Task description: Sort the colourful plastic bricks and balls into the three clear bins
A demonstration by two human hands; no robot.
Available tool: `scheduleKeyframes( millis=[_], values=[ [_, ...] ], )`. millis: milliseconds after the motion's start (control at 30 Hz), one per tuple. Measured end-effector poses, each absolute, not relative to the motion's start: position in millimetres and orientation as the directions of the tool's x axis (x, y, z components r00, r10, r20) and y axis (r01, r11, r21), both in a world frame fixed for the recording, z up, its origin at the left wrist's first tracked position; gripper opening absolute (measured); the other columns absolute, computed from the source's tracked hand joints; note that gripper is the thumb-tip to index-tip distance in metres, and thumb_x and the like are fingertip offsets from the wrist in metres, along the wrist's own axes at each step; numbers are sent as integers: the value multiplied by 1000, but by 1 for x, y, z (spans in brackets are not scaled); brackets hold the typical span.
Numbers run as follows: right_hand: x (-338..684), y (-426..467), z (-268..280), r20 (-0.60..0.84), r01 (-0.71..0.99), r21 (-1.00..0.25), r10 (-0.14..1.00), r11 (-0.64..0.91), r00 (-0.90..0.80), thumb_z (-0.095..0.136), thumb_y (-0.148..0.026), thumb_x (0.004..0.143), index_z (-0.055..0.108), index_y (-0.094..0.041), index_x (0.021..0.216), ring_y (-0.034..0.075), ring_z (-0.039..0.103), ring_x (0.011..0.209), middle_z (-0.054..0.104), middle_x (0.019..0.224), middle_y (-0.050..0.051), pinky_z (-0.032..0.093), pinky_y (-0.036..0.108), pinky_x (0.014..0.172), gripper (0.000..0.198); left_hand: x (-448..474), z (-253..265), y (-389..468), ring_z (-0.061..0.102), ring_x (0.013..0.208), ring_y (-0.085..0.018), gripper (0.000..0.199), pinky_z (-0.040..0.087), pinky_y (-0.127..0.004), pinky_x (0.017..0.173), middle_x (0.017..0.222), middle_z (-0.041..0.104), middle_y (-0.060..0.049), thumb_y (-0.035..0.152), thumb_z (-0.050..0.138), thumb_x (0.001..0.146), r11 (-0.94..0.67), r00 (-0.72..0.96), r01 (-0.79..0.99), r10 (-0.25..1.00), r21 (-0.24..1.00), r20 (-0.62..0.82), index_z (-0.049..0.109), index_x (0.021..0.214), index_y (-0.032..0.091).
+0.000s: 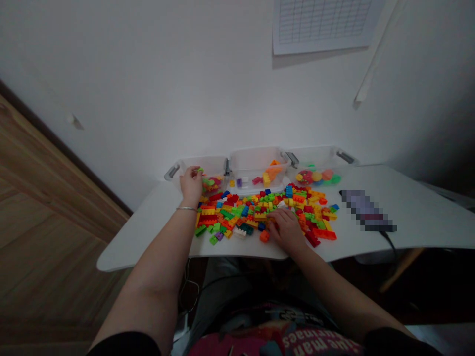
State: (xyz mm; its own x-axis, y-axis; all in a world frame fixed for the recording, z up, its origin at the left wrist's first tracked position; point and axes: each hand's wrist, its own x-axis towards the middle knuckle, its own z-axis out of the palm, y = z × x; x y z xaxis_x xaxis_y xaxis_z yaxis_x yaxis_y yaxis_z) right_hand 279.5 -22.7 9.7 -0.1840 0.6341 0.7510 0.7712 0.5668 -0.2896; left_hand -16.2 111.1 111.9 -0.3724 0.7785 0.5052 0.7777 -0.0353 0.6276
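Left hand (191,184) raised over the left bin (185,168) at the back edge of the table (148,227); fingertips pinched shut on a small green brick (200,170), held just above the bricks already lying in that bin; a thin bracelet (186,208) on the wrist.

Right hand (286,228) palm down on the near side of the brick pile (260,210), close to the front edge of the table; fingers curled among the bricks; whether they clasp one cannot be told from this view; an orange brick (264,236) lies loose just beside its thumb side.

Pile: mixed red, yellow, green, blue and orange pieces spread across the middle of the table, from the bins toward the front edge.

Three clear bins in a row along the back edge, against the wall; middle bin (256,160) holds a few orange, yellow, purple and pink pieces; right bin (319,155) holds round pieces in red, yellow, orange and green.

A blurred dark object (367,210) lies right of the pile, toward the right edge, with a cable (389,241) running off the front edge.
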Motion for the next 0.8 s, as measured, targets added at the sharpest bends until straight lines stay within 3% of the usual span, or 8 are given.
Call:
scheduleKeyframes(
  millis=[267, 500, 667, 800],
  values=[
    [280, -21, 6, 754, 779, -279, 630, 562, -184, 50, -19, 88, 69, -18, 96, 25, 62, 98, 72, 94, 9, 49, 43, 94, 20, -20, 122, 111, 66, 106, -26, 32, 43, -39, 100, 114, 74, -8, 32, 51, 91, 37, -241, 895, 878, 444, 413, 74, 112, 24],
    [280, -21, 6, 748, 785, -279, 638, 554, -183, 51, -18, 87, 69, -19, 96, 25, 62, 98, 72, 95, 9, 49, 43, 94, 21, -22, 119, 110, 66, 108, -28, 35, 37, -43, 109, 109, 76, -6, 39, 47, 94, 64, -230, 925, 878, 374, 420, 75, 112, 27],
    [280, -21, 7, 758, 780, -266, 623, 566, -193, 51, -17, 87, 68, -18, 95, 25, 62, 97, 72, 94, 9, 49, 42, 94, 20, -28, 114, 114, 67, 106, -26, 33, 27, -45, 117, 106, 76, -5, 36, 49, 93, -1, -204, 910, 869, 415, 451, 76, 109, 26],
    [280, -22, 8, 761, 778, -269, 620, 568, -190, 51, -16, 87, 68, -18, 95, 24, 62, 96, 72, 93, 8, 49, 42, 94, 19, -35, 115, 112, 66, 104, -22, 32, 42, -38, 105, 108, 75, -6, 28, 49, 88, -177, -184, 810, 829, 560, 528, 73, 107, 20]
  ],
)
